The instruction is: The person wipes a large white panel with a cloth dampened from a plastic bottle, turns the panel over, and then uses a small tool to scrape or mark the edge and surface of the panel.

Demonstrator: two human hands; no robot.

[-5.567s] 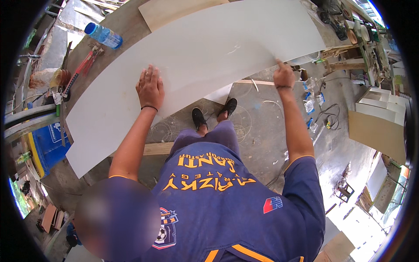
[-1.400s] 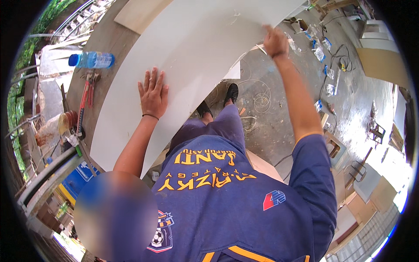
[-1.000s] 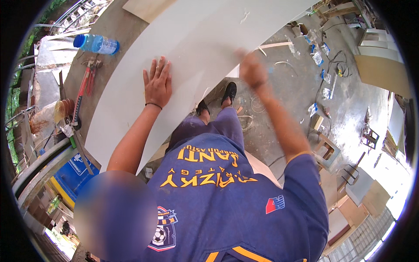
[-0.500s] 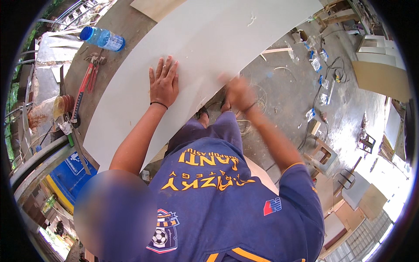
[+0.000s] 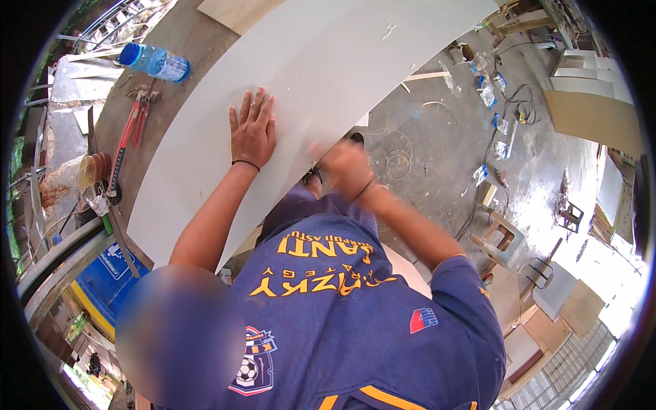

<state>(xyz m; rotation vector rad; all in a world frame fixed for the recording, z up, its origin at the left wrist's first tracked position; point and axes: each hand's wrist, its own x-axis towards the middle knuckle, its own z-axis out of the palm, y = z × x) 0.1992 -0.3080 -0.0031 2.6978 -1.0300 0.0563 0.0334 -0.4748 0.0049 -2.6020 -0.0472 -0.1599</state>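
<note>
A large pale grey sheet (image 5: 328, 61) with a smooth face stretches diagonally before me. My left hand (image 5: 253, 130) lies flat on it, fingers stretched out and holding nothing. At the sheet's near right edge is my right hand (image 5: 345, 167), blurred by motion. Its fingers look curled into a fist, with the thumb side toward the edge. Whatever it may hold is too smeared to make out. A few thin pale shavings (image 5: 389, 29) lie on the sheet's far part.
Left of the sheet are a blue-capped bottle (image 5: 156, 62) and red-handled pliers-like tools (image 5: 134, 121). Thin loops of strip (image 5: 399, 162), small plastic packets (image 5: 487, 96) and a dark cable (image 5: 471, 217) lie on the floor at right. A wooden stool (image 5: 501, 238) stands nearby.
My right hand has moved back along the sheet's edge, to the left and nearer my body. My left hand keeps its place on the sheet. The view has shifted slightly.
</note>
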